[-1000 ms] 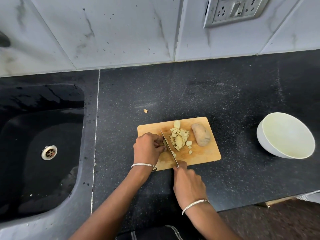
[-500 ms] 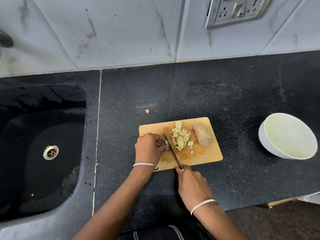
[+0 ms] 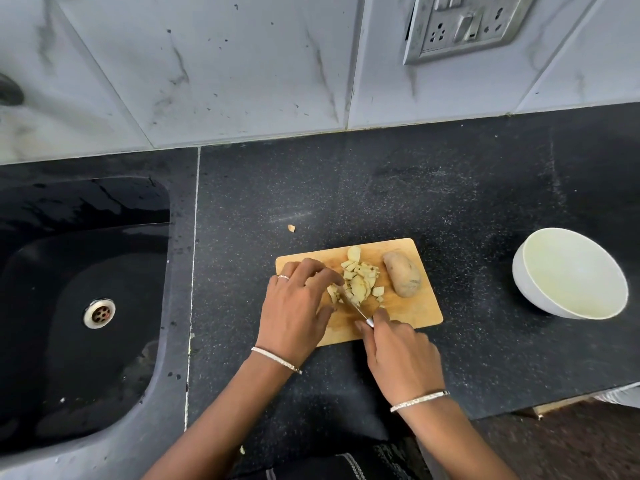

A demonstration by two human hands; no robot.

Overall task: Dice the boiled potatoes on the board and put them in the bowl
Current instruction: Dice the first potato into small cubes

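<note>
A small wooden board (image 3: pixel 412 313) lies on the black counter. On it sits a pile of diced potato pieces (image 3: pixel 360 282) and, to their right, one whole unpeeled potato (image 3: pixel 402 278). My right hand (image 3: pixel 398 358) grips the handle of a knife (image 3: pixel 356 308) whose blade runs up-left into the pile's left edge. My left hand (image 3: pixel 298 306) is over the board's left part, fingers reaching to the pieces beside the blade; whether they pinch anything is not visible. A white empty bowl (image 3: pixel 540 292) stands far right.
A deep black sink (image 3: pixel 83 306) with a metal drain fills the left side. One stray potato bit (image 3: pixel 291 229) lies on the counter (image 3: pixel 450 202) behind the board. A tiled wall with a switch plate (image 3: pixel 464 26) backs the counter. The counter's front edge runs at lower right.
My left hand has uncurled and spread over the board's left part, fingers stretching toward the pieces. The knife in my right hand has stayed at the pile's left side.
</note>
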